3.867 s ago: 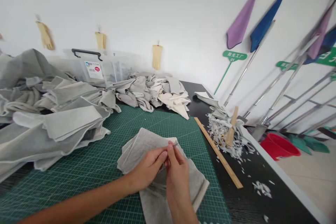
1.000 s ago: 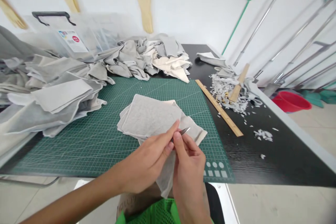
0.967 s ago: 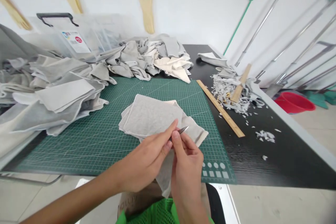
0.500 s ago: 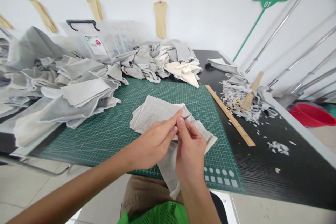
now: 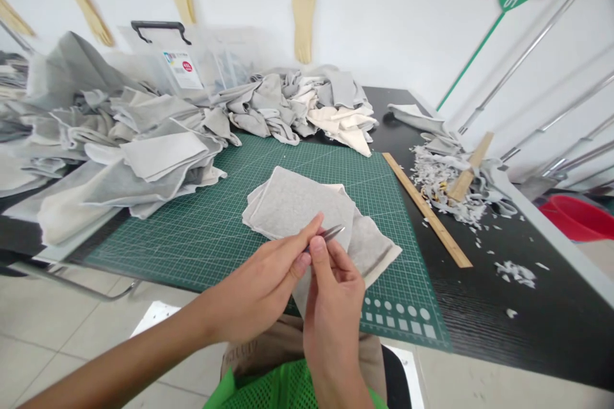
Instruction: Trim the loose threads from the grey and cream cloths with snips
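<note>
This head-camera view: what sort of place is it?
Probably a cloth-working shop: a green gridded cutting mat lies on a black table, grey cloth is heaped at its far edge, and small pale scraps lie piled to the right of a wooden ruler.

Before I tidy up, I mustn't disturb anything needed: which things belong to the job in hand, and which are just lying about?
Likely in use:
pointed metal tool, at left hand and right hand
gray cloth stack beneath
green cutting mat

Likely lying about:
wooden ruler
shredded scraps
heaped cloths
clear box
</note>
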A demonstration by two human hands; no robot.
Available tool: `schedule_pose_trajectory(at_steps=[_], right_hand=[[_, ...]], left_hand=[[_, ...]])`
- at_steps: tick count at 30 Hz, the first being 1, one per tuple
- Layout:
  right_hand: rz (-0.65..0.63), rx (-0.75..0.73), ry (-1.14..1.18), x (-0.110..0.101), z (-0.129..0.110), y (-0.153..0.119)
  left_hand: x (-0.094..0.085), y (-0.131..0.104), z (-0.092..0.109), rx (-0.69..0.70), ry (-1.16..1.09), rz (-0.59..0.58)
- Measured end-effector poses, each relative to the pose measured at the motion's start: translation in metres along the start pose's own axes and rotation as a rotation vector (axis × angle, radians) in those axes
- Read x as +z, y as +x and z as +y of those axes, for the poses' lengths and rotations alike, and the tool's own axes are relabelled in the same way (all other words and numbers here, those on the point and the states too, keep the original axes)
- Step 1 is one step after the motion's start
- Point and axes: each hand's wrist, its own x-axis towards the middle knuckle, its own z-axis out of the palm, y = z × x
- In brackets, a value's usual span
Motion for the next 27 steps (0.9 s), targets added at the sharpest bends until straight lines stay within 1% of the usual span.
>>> schedule_pose_trajectory(at_steps=[4,9,11,14,16,18,20,22,27], right_hand=[[-0.060,-0.048,0.002,0.000,-0.001,0.006],[-0.040,-0.022,0.011,-0.004,0.001,0.005],[-0.011,-0.039,0.005,-0.007,-0.001,0.003],[0.080,-0.052,0.006,-0.017,-0.007,-0.002],[0.148,-0.030,0.008,-0.026,-0.011,-0.006],[0.171,0.000,-0.009,-0.032,-0.013,-0.010],[0.133,0.000,-0.037,-0.035,-0.010,-0.012],[0.083,-0.022,-0.047,-0.033,-0.006,-0.013],[0.017,-0.057,-0.034,-0.015,0.000,-0.010]], left_hand=[[-0.002,0.003,0.002,0.022,-0.007,0.025],[0.000,0.003,0.000,-0.008,-0.022,-0.015],[0.002,0.004,0.003,-0.001,-0.028,-0.029],[0.007,0.006,0.012,0.041,-0.048,-0.070],[0.012,0.007,0.017,0.074,-0.066,-0.121],[0.016,0.005,0.018,0.084,-0.081,-0.153],[0.017,0.002,0.016,0.074,-0.085,-0.152],[0.016,-0.002,0.012,0.056,-0.076,-0.132],[0.006,-0.005,0.007,0.021,-0.036,-0.060]])
